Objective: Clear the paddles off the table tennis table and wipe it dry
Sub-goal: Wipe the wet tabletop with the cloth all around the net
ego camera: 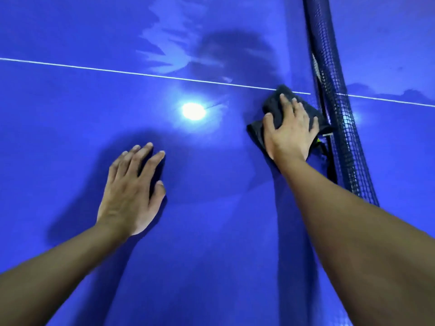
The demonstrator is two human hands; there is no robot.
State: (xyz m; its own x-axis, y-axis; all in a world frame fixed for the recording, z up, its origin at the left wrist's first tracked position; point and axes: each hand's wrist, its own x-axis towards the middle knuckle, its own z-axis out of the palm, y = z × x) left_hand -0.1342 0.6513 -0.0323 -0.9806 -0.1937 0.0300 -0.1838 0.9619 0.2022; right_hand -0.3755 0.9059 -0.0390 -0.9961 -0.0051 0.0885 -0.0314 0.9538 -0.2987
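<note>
The blue table tennis table [70, 137] fills the view, crossed by a thin white centre line. My right hand [289, 130] presses flat, fingers spread, on a dark folded cloth [273, 107] lying just left of the net and touching the white line. My left hand [131, 191] rests flat on the bare table surface, fingers straight, holding nothing. Pale wet streaks [164, 50] show on the table beyond the line. No paddles are in view.
The dark mesh net [334, 102] runs from the top of the view down to the right, right beside the cloth. A lamp's bright reflection [193, 111] glares on the table between my hands. More blue table lies beyond the net.
</note>
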